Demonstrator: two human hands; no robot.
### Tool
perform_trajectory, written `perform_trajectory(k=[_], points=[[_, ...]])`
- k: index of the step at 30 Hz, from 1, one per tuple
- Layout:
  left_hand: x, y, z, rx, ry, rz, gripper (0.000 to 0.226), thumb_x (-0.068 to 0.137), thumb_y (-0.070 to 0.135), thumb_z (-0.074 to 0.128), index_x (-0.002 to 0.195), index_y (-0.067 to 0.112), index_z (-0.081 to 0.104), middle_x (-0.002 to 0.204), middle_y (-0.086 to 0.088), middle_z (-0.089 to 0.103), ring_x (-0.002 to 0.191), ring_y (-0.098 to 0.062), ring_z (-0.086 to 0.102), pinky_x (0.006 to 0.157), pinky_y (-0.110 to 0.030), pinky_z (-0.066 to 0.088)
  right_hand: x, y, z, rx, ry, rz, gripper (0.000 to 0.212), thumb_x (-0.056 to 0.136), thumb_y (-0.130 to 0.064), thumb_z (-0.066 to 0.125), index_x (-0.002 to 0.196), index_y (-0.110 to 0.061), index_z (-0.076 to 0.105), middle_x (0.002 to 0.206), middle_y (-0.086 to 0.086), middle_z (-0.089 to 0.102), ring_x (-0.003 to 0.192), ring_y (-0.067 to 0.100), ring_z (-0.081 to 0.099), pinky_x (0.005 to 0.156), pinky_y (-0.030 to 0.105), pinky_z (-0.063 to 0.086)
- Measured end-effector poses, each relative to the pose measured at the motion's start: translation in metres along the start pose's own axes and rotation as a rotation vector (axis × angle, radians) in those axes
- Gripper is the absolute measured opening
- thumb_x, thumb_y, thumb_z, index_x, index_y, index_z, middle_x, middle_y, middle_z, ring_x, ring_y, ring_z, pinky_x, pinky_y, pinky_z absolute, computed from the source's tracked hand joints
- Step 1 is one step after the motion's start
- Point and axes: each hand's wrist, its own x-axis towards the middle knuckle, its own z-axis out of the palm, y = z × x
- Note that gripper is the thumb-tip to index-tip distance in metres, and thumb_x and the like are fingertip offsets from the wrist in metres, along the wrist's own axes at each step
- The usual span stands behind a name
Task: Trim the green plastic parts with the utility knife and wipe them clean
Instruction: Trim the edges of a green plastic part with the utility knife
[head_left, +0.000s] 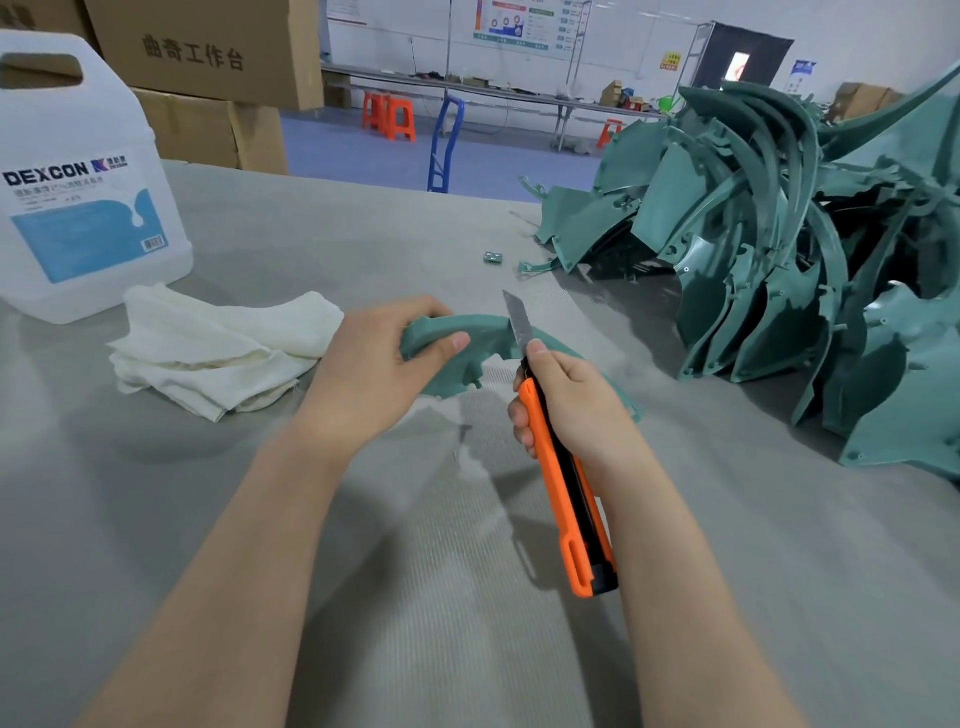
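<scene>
Right now my left hand (374, 374) grips one green plastic part (483, 338) at its left end, fingers curled over the far edge and the thumb pressed on the face towards me. My right hand (576, 410) is wrapped round the orange-and-black utility knife (566, 493), the thumb laid along its top just behind the blade (519, 325) and the handle running back beside my wrist. The blade is slid out and crosses the upper edge of the part just right of my left thumb, its tip pointing away from me. The part curves on beneath my right hand and shows again beyond it; I cannot tell whether that end rests on the grey table (415, 623). Just left of my left hand lies a crumpled white cloth (218, 348), and beyond the cloth, further left, stands a large white jug (88, 208) with a blue label reading DEXCON. Ahead of the blade tip, well apart from it, a small green offcut (493, 257) lies on the table. To the right of my right hand and beyond it, a big pile of green parts (779, 260) is heaped on the tabletop, curved shells leaning on one another. Behind the jug are stacked cardboard boxes (208, 52), and across the room orange stools (389, 117) stand by a long bench.
</scene>
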Motion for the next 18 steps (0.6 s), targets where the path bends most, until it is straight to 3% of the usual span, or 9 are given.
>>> perform_trajectory(k=[18], points=[[-0.0003, 0.0001, -0.0033, 0.013, -0.040, 0.004, 0.007, 0.088, 0.025, 0.065, 0.086, 0.019, 0.068, 0.073, 0.000, 0.065, 0.072, -0.019, 0.058, 0.070, -0.037, 0.046, 0.0008, 0.0018, -0.0012, 0.145, -0.160, 0.075, 0.038, 0.105, -0.038, 0.038, 0.077, -0.013, 0.048, 0.048, 0.001, 0.050, 0.038, 0.013, 0.044, 0.039, 0.020, 0.037]])
